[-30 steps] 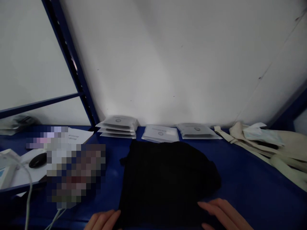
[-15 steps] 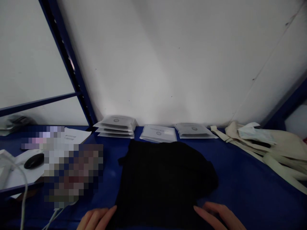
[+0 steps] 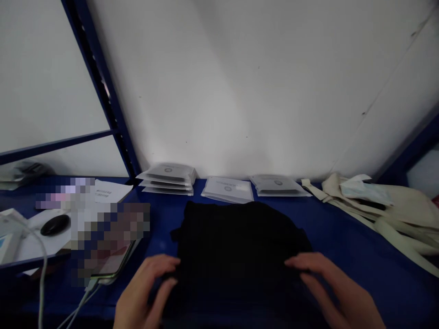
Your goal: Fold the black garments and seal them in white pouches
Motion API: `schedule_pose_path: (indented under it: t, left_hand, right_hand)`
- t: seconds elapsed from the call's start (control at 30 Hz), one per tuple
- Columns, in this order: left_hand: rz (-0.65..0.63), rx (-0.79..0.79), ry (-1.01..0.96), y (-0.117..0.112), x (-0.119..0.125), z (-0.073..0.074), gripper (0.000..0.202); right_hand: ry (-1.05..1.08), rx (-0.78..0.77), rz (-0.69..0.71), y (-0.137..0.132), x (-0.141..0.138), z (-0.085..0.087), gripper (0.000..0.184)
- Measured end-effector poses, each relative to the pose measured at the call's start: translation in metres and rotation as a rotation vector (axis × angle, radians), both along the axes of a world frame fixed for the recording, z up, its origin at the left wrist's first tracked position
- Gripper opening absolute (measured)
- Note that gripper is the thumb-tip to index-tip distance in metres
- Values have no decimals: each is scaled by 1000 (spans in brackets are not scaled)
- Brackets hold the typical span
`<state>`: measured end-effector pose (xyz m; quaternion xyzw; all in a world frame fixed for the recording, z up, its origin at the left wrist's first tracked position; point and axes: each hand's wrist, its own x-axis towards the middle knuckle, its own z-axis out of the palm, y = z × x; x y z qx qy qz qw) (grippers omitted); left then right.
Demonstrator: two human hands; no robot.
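Soft, even, diffuse light with no visible source falls across the scene, brightest in a pale bloom on the white wall panel (image 3: 219, 114) just above the translucent packets (image 3: 167, 176), and no hard shadows are cast. Exposure drops toward the bottom of the frame, where the black garment (image 3: 236, 246) is underexposed and its folds merge into near-solid dark, while the blue shelf top (image 3: 346, 256) goes dim at the lower edge. Wide-angle distortion tilts and stretches the blue steel upright (image 3: 103, 100) at the left, the printing on the packets is too soft to read, and a coarse pixelated block (image 3: 106, 237) obscures part of the left side.
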<state>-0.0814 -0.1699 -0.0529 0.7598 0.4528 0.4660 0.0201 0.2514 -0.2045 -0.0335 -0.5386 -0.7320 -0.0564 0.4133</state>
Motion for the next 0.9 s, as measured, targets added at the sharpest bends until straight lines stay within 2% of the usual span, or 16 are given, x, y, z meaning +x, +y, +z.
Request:
schedule_pose_path:
  t: [0.1, 0.2, 0.3, 0.4, 0.5, 0.6, 0.73, 0.9]
  left_hand:
    - [109, -202, -126, 37, 20, 33, 20]
    - [142, -365, -118, 90, 39, 55, 21]
    - [182, -559, 56, 144, 50, 59, 18]
    - [215, -723, 198, 179, 54, 48, 18]
    - [239, -814, 193, 193, 52, 33, 19]
    - [264, -805, 171, 195, 47, 24, 20]
    - [306, -760, 230, 196, 43, 21, 21]
    - [333, -782, 282, 195, 45, 22, 24]
  right_hand:
    - [94, -99, -92, 40, 0, 33, 18]
    - [180, -278, -102, 91, 3, 48, 22]
    - [263, -487, -41, 138, 8, 42, 21]
    - [324, -728, -36, 165, 11, 26, 24]
    - [283, -821, -49, 172, 15, 14, 23]
    - [193, -824, 7, 166, 26, 9, 21]
    - [153, -816, 214, 151, 52, 11, 25]
    - [133, -774, 270, 117, 86, 11, 26]
